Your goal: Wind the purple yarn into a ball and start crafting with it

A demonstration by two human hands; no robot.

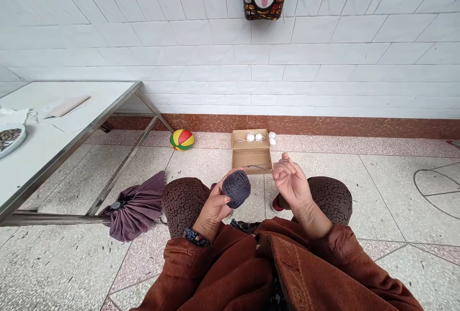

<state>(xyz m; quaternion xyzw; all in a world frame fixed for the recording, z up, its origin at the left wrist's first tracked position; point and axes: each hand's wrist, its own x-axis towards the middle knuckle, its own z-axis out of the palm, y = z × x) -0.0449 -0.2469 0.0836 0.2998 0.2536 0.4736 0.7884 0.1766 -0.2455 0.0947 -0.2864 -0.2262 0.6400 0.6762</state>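
Holds dark yarn ball (236, 189) in left hand (212, 208), closed around its side with thumb in front, up above the floor (377, 196). Holds strand (259, 165) with right hand (293, 185), raised just beside the ball with fingers half-curled; can't tell exact pinch, too small to see. Appears to be working the strand between both hands. Cup the ball loosely enough to turn, firmly enough not to drop. Keep the strand lightly taut, without slack to loop or snag near the open cardboard box (248, 159) just beyond. Lay any turns across the ball at changing angles to keep it round. Draw evenly, avoid tugging: could slip wraps off. Stay clear of the white balls (254, 136) in the box's lid (239, 144), to avoid tangling with loose white thread (243, 137) there
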